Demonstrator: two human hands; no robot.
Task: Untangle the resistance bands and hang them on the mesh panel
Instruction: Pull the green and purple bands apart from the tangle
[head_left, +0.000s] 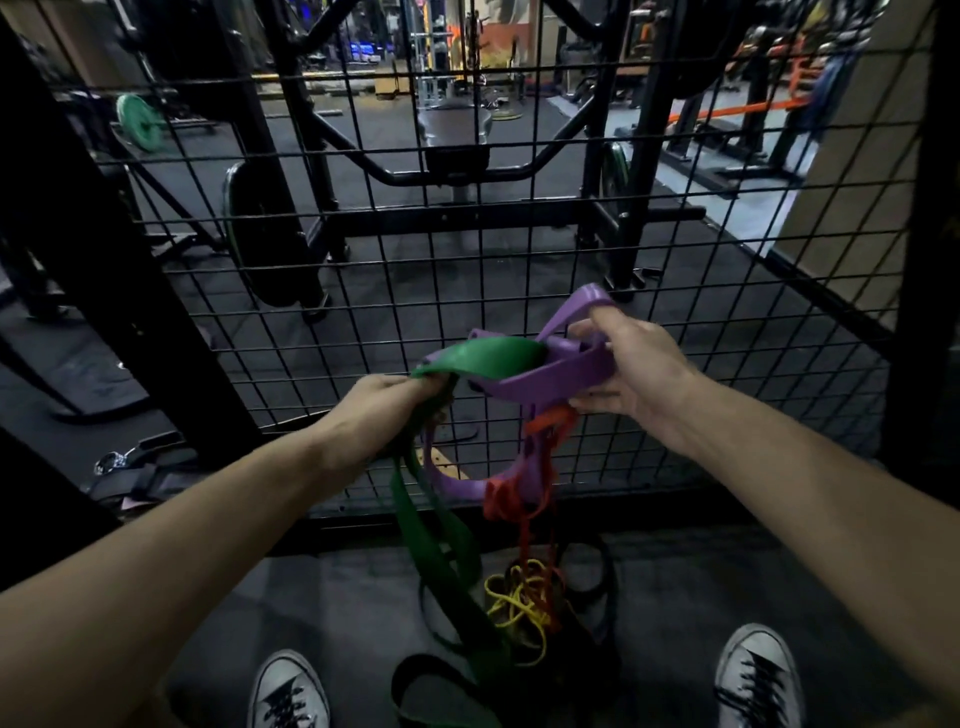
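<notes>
A tangle of resistance bands hangs between my hands in front of the black mesh panel (363, 270). My left hand (384, 410) grips the wide green band (488, 356), whose long loop drops to the floor. My right hand (628, 374) holds the purple band (550, 379), fingers curled round its folded loops. A thin red band (519, 499) is wound through the purple one and trails down. Yellow bands (519, 608) and black bands (592, 571) lie heaped on the floor between my shoes.
The mesh panel stands upright directly ahead, framed by thick black posts at left (130, 291) and right (930, 260). Behind it are a squat rack, weight plates (137, 122) and a bench. Straps and a metal clip (111, 462) lie on the floor at left.
</notes>
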